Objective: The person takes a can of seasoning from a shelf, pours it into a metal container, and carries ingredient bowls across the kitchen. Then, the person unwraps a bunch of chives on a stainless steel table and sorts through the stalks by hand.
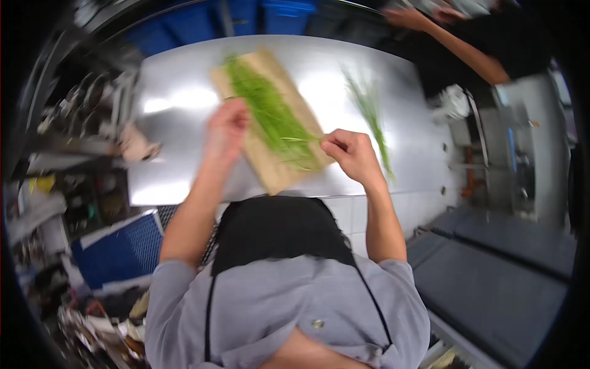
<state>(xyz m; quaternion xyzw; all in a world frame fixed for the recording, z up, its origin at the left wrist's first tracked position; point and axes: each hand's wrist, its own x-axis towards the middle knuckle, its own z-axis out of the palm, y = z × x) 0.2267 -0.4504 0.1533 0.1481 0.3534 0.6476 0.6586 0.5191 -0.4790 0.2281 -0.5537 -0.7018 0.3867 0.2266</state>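
Note:
A long heap of thin green stalks, like chives or garlic chives, lies along a light brown board set at a slant on the steel table. My right hand is at the board's right edge, thumb and fingers pinched on a thin green stalk that points left over the heap. Beside the heap's left side is my left hand, blurred, with its fingers curled together; what they hold, if anything, I cannot make out. Apart from the board, a smaller bunch of long green stalks rests on the table to the right.
The steel table has blue bins behind it. Another person's arm reaches in at the top right. Shelves with metalware stand left, a dark grey counter lower right. A blue panel is at lower left.

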